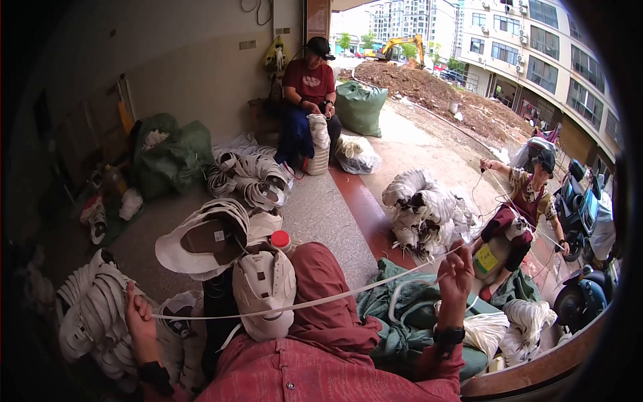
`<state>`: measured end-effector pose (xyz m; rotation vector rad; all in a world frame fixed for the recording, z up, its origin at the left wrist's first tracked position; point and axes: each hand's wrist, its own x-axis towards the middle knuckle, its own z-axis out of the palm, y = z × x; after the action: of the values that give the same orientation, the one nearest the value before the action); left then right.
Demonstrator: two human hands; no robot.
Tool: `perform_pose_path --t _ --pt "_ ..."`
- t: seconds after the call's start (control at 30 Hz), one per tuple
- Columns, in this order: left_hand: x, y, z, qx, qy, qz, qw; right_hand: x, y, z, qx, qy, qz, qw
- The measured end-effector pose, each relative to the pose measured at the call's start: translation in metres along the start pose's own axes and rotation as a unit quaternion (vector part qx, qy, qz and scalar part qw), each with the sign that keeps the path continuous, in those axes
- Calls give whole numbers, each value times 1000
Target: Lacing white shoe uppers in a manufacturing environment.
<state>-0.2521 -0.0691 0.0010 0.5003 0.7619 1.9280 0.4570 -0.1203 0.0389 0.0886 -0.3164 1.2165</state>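
A long white shoelace (341,295) runs in a shallow sag across my lap, stretched between my two raised hands. My left hand (140,318), low at the left, is closed on one end. At the right my right hand (455,276), held higher, pinches the other end between its fingertips. Beneath the lace a white shoe (266,285) rests on my lap, toe toward me, and a short lace end sticks out beside it. Just beyond it is a stack of nested white shoe uppers (207,234), next to a bottle with a red cap (280,239).
More stacked uppers (100,315) lie by my left hand. Green sacks (408,295) and white lace bundles (529,321) are at my right. A pile of uppers (429,208) stands ahead. Two people, one seated (311,84) and one at the right (529,194), handle shoes and laces.
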Motion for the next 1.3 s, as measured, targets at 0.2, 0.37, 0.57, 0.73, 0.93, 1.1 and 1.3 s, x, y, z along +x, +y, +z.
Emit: perform_pose_path --t 0.2,0.37,0.57,0.73,0.93,1.1,1.3 --pt "1 34 -50 118 137 75 981 25 -99 -109 -84 148 -53 984" --pt "7 71 -73 194 209 165 944 17 -222 -207 -172 293 -131 931" --pt "15 117 -37 271 214 272 899 -27 -333 -279 -183 365 -178 895" --pt "26 92 -44 335 202 287 874 -7 -411 -258 -305 84 -3 949" --pt "-27 -11 113 496 -131 137 847 67 -99 -219 -575 100 -57 810" --pt "-41 -105 155 489 -388 41 780 35 165 -37 -545 50 149 824" --pt "-39 -155 158 441 -449 111 769 -12 270 -27 -581 -115 202 780"
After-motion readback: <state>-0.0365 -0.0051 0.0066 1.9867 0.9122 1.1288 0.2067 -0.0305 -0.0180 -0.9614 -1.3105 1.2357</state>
